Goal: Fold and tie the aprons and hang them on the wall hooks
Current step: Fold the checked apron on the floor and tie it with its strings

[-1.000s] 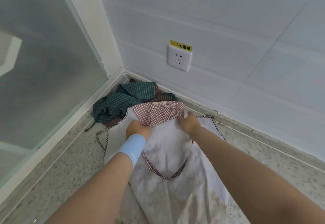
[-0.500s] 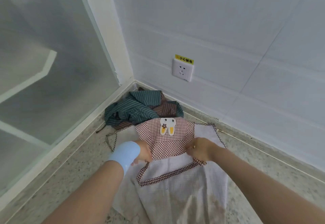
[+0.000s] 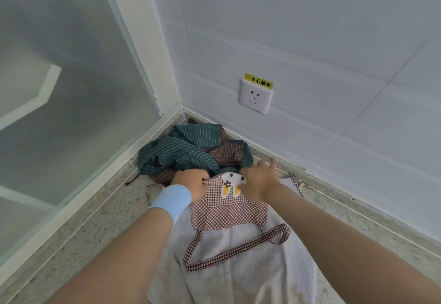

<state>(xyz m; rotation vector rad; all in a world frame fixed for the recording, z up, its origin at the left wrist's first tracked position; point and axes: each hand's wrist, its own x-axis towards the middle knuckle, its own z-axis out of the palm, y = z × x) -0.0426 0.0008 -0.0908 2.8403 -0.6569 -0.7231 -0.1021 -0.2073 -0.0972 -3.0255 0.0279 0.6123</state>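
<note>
Fingers (image 3: pixel 202 180) of left hand (image 3: pixel 191 184) curled, pinching the upper left corner of the checked apron (image 3: pixel 229 213). Blue wristband (image 3: pixel 170 198) on that wrist. Right hand (image 3: pixel 259 179) lies on the upper right corner, fingers (image 3: pixel 270 162) stretched out and slightly spread toward the wall; thumb hidden. Apron lies flat on the speckled stone surface (image 3: pixel 83 227), bib folded down over its pale skirt, rabbit patch (image 3: pixel 231 183) between the hands, neck strap (image 3: pixel 238 248) looped below. Crumpled striped aprons (image 3: pixel 191 151), green and brown, piled in the corner just beyond. Wall socket (image 3: pixel 255 97) above, glass panel (image 3: pixel 59 89) left.
</note>
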